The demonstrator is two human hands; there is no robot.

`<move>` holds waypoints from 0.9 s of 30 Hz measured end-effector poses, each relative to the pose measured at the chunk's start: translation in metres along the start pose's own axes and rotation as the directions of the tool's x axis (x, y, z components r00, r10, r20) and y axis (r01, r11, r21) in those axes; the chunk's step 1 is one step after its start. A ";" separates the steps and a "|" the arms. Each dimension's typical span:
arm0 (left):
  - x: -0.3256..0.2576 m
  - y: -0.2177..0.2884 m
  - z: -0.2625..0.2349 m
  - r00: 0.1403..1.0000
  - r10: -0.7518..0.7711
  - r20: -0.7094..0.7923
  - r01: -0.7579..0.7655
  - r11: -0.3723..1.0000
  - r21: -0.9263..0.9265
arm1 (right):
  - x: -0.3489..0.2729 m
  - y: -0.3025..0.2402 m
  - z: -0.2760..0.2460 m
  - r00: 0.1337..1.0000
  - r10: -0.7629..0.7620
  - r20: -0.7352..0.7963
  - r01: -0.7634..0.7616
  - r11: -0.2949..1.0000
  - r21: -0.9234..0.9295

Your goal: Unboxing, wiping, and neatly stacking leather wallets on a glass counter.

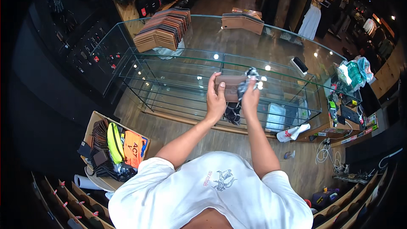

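Observation:
Over the glass display counter (203, 34), my left hand (216, 101) grips a brown leather wallet (228, 85), thumb on its face and fingers behind its far edge. My right hand (251, 101) is closed around a dark patterned cloth (232, 115), bunched against the wallet's right side. Part of the cloth hangs below the wallet, between my forearms; its upper end is blurred. On the counter at the far left stands a long row of folded wallets (163, 27) in browns and greys. Another, smaller group of tan wallets (243, 23) stands farther right.
A dark brush (299, 65) and plastic bags (356, 74) lie on the right. White paper or plastic (293, 132) sticks out near the counter's lower right. To my left is a cardboard box (88, 133) of wallets, a yellow pouch (115, 143) and an orange packet (133, 148). Cables (328, 154) trail at right.

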State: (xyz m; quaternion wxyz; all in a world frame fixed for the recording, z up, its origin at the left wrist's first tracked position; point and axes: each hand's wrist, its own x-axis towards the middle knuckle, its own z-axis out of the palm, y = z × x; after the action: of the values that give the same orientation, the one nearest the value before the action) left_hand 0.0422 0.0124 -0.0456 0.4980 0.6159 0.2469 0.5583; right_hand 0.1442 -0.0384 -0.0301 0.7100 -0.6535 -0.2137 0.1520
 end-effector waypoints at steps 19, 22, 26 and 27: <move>0.005 -0.009 -0.002 0.991 -0.134 -0.027 0.123 0.958 -0.261 | -0.011 0.011 -0.008 0.972 -0.196 0.130 0.232 0.886 -0.401; 0.012 -0.020 -0.006 0.982 -0.191 -0.004 0.178 0.919 -0.352 | -0.011 0.012 -0.012 0.904 0.355 0.238 -0.422 0.826 0.373; 0.020 -0.027 -0.007 0.966 -0.246 0.082 0.258 0.943 -0.209 | -0.025 0.020 -0.005 0.874 0.149 0.463 -0.396 0.772 0.497; 0.015 -0.027 -0.008 0.951 -0.297 0.089 0.305 0.949 -0.086 | -0.029 0.020 -0.002 0.875 0.117 0.469 -0.389 0.747 0.539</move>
State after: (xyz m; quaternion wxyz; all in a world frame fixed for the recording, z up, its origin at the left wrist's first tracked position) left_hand 0.0458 0.0381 -0.0641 0.6159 0.5662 0.2914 0.4639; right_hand 0.1216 -0.0529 -0.0531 0.7955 -0.3614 -0.2014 0.4427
